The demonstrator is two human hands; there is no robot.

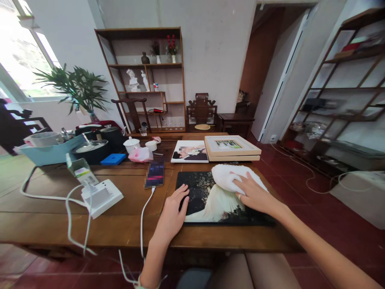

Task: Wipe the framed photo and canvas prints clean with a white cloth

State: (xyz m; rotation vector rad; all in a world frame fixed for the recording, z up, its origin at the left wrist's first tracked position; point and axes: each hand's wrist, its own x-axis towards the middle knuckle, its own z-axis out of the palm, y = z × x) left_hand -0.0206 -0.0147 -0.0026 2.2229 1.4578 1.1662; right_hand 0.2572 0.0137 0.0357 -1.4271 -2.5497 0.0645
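Note:
A dark canvas picture (207,200) with a white feathery figure lies flat near the front edge of the wooden table (60,224). My left hand (173,214) rests flat on its left edge, fingers stretched out. My right hand (254,192) presses a white cloth (228,176) onto the picture's upper right part, fingers laid over the cloth.
Behind the picture lie a small canvas (190,151) and two stacked framed pictures (231,147). A phone (155,174) with a white cable lies to the left, a white power strip (102,196) further left. Tea ware, pots and a blue tray stand at the back left.

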